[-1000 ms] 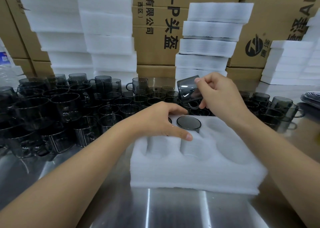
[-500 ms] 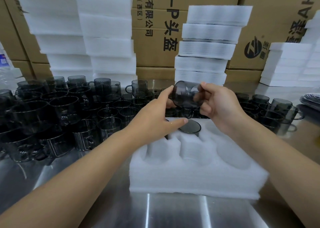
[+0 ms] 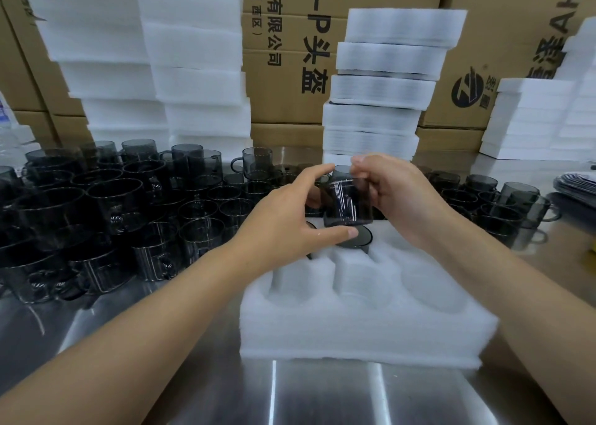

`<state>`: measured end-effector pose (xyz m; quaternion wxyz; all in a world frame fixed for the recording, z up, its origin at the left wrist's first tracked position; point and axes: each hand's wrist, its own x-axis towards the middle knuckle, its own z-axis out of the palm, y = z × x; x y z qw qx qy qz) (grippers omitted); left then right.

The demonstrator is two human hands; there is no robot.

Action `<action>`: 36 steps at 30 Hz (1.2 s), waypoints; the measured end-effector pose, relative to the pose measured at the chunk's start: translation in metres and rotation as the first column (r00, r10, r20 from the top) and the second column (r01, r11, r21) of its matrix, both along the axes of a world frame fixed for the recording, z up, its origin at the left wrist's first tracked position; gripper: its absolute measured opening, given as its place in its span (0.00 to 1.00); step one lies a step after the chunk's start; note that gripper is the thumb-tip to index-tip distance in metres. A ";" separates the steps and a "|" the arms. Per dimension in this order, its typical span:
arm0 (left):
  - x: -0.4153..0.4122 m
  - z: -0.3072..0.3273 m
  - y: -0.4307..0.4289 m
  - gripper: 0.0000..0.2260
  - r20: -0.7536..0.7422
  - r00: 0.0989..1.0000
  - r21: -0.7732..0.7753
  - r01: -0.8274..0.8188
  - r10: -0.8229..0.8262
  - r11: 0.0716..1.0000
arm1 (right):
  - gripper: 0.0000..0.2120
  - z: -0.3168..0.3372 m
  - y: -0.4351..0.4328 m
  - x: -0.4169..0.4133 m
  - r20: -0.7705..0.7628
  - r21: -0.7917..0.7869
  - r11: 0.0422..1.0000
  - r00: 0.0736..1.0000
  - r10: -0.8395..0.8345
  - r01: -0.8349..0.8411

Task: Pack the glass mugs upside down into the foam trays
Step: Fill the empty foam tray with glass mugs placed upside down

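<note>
On the steel tabletop (image 3: 193,392), near its front edge and a little right of centre, lies a white foam tray (image 3: 354,327) whose near pockets hold nothing. In a far pocket a seated mug (image 3: 361,238) shows its dark round base upward. Just above that far row hangs the held mug (image 3: 350,202), its axis roughly vertical. The left hand (image 3: 290,227) brackets it, with the thumb under the lower edge and the forefinger curled toward the top. The right hand (image 3: 396,192) grips it from the right side, fingers bent round the glass. Loose mugs (image 3: 96,205) crowd the left half of the tabletop and run behind the tray toward the right edge. At the back edge foam stacks (image 3: 383,82) rise in front of cardboard boxes (image 3: 290,53)
</note>
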<state>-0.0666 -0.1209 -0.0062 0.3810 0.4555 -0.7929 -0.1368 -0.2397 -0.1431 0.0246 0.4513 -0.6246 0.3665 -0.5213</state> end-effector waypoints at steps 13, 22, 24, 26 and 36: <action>0.001 0.002 0.002 0.26 -0.032 0.986 0.083 0.164 -0.162 0.983 | 0.12 0.017 -0.004 -0.045 -0.406 0.041 0.916 0.831 0.380 -0.399; -0.001 -0.001 -0.002 0.36 -0.030 0.991 0.071 0.136 -0.134 0.988 | 0.14 0.038 0.013 -0.059 -0.638 -0.022 0.974 0.753 0.159 -0.224; -0.001 -0.001 -0.002 0.34 -0.037 0.991 0.067 0.130 -0.128 0.989 | 0.20 0.041 0.017 -0.060 -0.679 -0.058 0.992 0.733 0.042 -0.111; -0.001 -0.002 -0.002 0.33 -0.041 0.992 0.065 0.125 -0.122 0.990 | 0.19 0.042 0.020 -0.061 -0.761 -0.087 0.996 0.648 -0.042 -0.038; -0.001 -0.002 -0.002 0.28 -0.001 0.993 0.060 0.116 -0.116 0.992 | 0.18 0.041 0.020 -0.061 -0.959 -0.091 0.994 0.263 -0.102 0.056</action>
